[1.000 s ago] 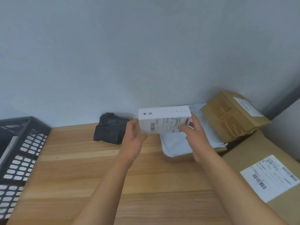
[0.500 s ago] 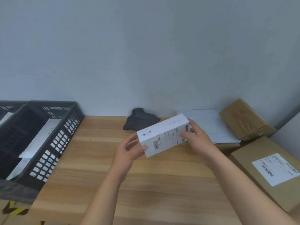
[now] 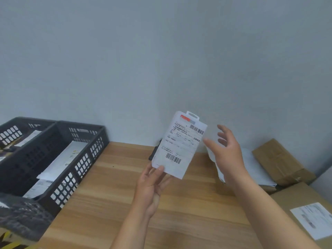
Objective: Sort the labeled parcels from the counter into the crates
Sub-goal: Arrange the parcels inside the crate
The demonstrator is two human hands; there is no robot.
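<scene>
My left hand [image 3: 152,184] grips the lower corner of a white labelled box [image 3: 179,144], holding it upright above the wooden counter [image 3: 125,203] with its barcoded label facing me. My right hand [image 3: 226,151] hovers just right of the box, fingers spread, not touching it. Two black slotted crates stand at the left: the nearer crate [image 3: 84,159] holds white flat parcels, the farther crate [image 3: 12,130] also holds some. A black wrapped parcel [image 3: 154,153] is mostly hidden behind the box.
At the right lie a white mailer bag [image 3: 255,169], a taped brown parcel [image 3: 280,162] on top of it, and a large cardboard box [image 3: 294,200] with a white label [image 3: 314,220]. A grey wall runs behind the counter. A dark mesh object [image 3: 21,216] sits at the lower left.
The white box has been turned from lying slanted to standing upright with its label toward me. My right hand has let go of it and opened. The view has swung left, showing more crates.
</scene>
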